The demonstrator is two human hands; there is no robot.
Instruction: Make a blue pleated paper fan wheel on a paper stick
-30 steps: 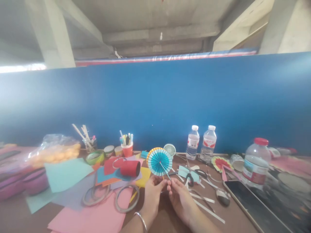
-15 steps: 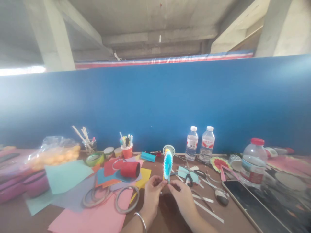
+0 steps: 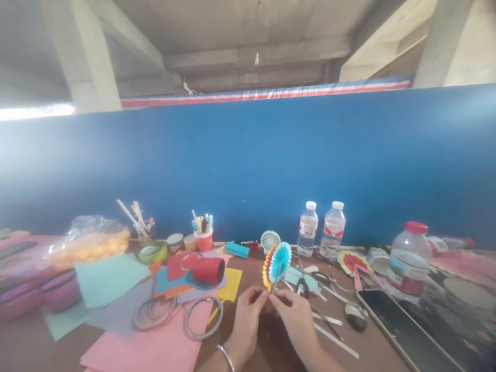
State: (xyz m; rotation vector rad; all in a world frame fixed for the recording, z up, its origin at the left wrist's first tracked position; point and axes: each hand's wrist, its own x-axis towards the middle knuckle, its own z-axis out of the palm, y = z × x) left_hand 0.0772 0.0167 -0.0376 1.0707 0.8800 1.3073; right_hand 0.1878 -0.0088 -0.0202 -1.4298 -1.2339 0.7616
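Between my two hands stands a pleated paper fan (image 3: 279, 261), round, with a light blue face toward me and a yellow and orange pleated edge behind it. My left hand (image 3: 248, 316) pinches the bottom of the fan with thumb and fingertips. From the other side, my right hand (image 3: 293, 316) pinches the same lower end, its fingertips close to those of the left. The grip hides the fan's lowest part. Behind the fan are black-handled scissors (image 3: 303, 287) on a light blue paper piece (image 3: 310, 280).
Coloured paper sheets (image 3: 143, 341) and a grey tape ring (image 3: 203, 318) lie left. White paper strips (image 3: 336, 340), a phone (image 3: 403, 330) and a big bottle (image 3: 407, 263) are right. Two water bottles (image 3: 308, 230), a small electric fan (image 3: 270, 240) and a pen cup (image 3: 203, 240) stand behind.
The paper fan has turned from nearly edge-on to showing its blue round face and the yellow-orange part behind. Both hands keep their pinch at its lower end.
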